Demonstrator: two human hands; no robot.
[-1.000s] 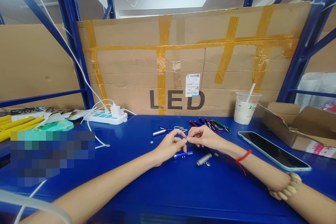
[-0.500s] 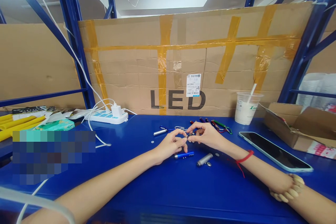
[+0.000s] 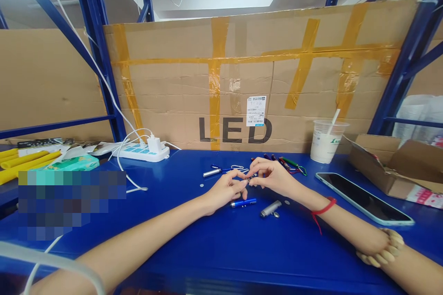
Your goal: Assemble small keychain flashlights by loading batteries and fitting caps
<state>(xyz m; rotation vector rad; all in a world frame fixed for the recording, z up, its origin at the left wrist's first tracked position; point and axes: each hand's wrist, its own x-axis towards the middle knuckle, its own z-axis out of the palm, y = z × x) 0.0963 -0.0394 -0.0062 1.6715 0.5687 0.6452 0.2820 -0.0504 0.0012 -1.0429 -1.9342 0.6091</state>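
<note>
My left hand (image 3: 226, 190) and my right hand (image 3: 272, 175) meet over the table, thumbs and fingertips pinched close together. What they hold is too small and too covered to name. A few tiny shiny metal pieces (image 3: 254, 176) show beside the right fingertips; whether they are held or lying behind is unclear. Just below the left hand lies a small blue tube like a penlight (image 3: 243, 203). A silver tube (image 3: 270, 209) lies nearer to me, with a small round metal piece (image 3: 276, 215) by its end. Behind the left hand is another silver tube (image 3: 212, 173).
Small discs (image 3: 201, 185) lie on the blue table (image 3: 194, 249). Red and green pieces with clips (image 3: 294, 167) sit behind my right hand. To the right are a phone (image 3: 363, 198), a plastic cup (image 3: 325, 143) and an open carton (image 3: 391, 166). A power strip (image 3: 145, 152) stands back left.
The fingertips of both hands have shifted slightly and remain pinched together. The whole view has moved a little; the things on the table lie as before.
</note>
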